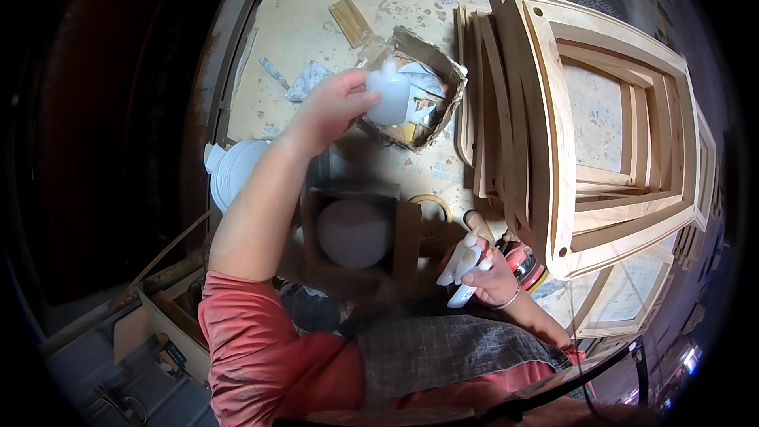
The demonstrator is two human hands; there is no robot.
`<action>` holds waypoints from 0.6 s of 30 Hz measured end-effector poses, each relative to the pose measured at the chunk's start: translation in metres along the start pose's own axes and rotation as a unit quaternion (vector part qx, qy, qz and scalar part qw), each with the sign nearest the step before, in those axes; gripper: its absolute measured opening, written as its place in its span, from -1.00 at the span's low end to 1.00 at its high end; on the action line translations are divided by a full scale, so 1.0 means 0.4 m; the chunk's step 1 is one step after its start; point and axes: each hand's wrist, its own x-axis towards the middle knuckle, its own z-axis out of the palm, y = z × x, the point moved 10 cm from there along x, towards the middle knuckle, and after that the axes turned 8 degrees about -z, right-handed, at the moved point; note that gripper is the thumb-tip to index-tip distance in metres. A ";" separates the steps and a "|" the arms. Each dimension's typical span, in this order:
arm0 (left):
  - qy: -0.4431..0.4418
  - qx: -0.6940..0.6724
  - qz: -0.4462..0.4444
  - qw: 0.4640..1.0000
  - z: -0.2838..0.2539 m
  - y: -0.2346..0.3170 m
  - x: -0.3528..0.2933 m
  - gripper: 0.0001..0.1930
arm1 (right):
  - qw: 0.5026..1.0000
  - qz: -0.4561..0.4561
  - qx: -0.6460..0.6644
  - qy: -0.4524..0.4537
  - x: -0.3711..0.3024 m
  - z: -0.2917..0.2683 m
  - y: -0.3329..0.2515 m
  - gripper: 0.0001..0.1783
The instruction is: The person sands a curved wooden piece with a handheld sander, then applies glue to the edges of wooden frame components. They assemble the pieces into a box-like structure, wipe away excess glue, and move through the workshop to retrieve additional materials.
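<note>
My left hand (336, 107) reaches over the workbench, its fingers wrapped round a translucent white squeeze bottle (387, 101) with a narrow nozzle pointing away from me. The bottle hangs over the near left side of a torn cardboard box (453, 83) with scraps inside, covering part of it. Close to my body, my right hand (494, 283) is closed on small white bottles (465, 269), bunched together and tilted; their exact number is hard to make out. Just right of that hand sits a red and black power tool (522, 261), partly hidden.
Pale wooden frames (557, 150) stand stacked on the right. A shadowed open box (407, 241) contains a round white disc (354, 233), with a tape roll (447, 209) beside it. White discs (233, 174) lie at the left edge. Farther back are a wood block (349, 20) and a crumpled cloth (307, 79).
</note>
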 end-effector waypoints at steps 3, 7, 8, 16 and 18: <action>0.010 0.019 0.016 1.000 0.005 -0.024 0.029 -0.65 | 1.000 -0.002 0.009 0.005 0.001 -0.004 -0.002 -0.47; 0.037 0.106 0.036 0.993 0.026 -0.014 0.057 -0.70 | 1.000 0.003 0.016 0.020 -0.001 -0.032 0.013 -0.47; 0.048 0.133 0.045 0.989 0.035 -0.006 0.061 -0.72 | 1.000 0.003 0.021 0.008 0.001 -0.031 0.017 -0.47; -0.088 0.370 0.075 0.922 0.160 0.019 0.092 -0.81 | 1.000 0.004 0.013 0.006 0.009 -0.044 0.005 -0.49; -0.067 0.402 0.046 0.912 0.119 0.034 0.123 -0.80 | 1.000 -0.004 0.002 0.028 0.006 -0.058 0.002 -0.48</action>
